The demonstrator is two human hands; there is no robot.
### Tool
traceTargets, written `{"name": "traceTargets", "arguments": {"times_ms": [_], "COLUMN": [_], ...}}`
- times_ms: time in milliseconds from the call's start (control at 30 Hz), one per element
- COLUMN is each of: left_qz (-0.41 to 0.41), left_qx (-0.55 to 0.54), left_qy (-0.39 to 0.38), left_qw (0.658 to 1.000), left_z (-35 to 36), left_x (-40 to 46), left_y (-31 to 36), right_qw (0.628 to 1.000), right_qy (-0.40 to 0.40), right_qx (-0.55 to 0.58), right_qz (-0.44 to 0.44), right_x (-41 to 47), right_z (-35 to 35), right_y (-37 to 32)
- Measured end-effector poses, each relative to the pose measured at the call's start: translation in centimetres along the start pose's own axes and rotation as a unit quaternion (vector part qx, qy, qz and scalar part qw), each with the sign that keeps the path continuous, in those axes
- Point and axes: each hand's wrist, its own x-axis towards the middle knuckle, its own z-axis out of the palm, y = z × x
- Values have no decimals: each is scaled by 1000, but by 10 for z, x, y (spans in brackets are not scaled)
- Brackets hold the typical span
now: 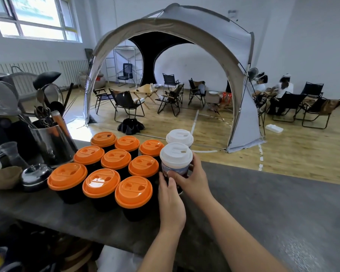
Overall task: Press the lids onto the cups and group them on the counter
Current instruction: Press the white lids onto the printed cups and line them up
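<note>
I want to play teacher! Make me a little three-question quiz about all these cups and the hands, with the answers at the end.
1. How many cups with orange lids stand on the counter?
2. True or false: both hands hold the nearer white-lidded cup.
3. Where is the second white-lidded cup? A) behind the held one B) left of the metal utensil holder C) on the floor

Key
1. Nine, in three rows of three; the nearest one is beside the left hand.
2. True: the left hand and the right hand wrap round its sides.
3. A
</note>
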Motion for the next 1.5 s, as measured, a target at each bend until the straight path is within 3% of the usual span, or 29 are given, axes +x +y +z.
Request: {"name": "traceTargets", "arguments": {"times_ms": [200,333,467,800,1000,1167,1333,1500], "left_qz": [-12,-35,10,29,11,-5,-85,-106], "left_qx": [10,1,51,38,12,-6,-6,-12], "left_qy": [2,50,68,-55,-179,-312,-471,-511], "left_qw": [1000,998,996,997,984,950,878,853], "left_z": [1,-1,9,114,207,287,365,427], "left_x": [-5,-22,-54,-61,-99,-153,-223,-269], "left_y": [3,3,5,25,29,20,18,23], "right_qw": [1000,1000,999,978,943,902,864,817], "right_qy": [-12,-5,38,207,332,430,500,570], "right_qx": [11,-1,-18,-4,-9,-39,-62,-85], "right_qz": [-1,7,11,2,-8,-2,3,14], "right_x": [-4,-15,-34,-82,-130,-173,-207,-223], "right_z": [-5,-24,-63,-208,-302,-371,-430,-474], "right_y": [1,9,21,27,35,42,39,37]}}
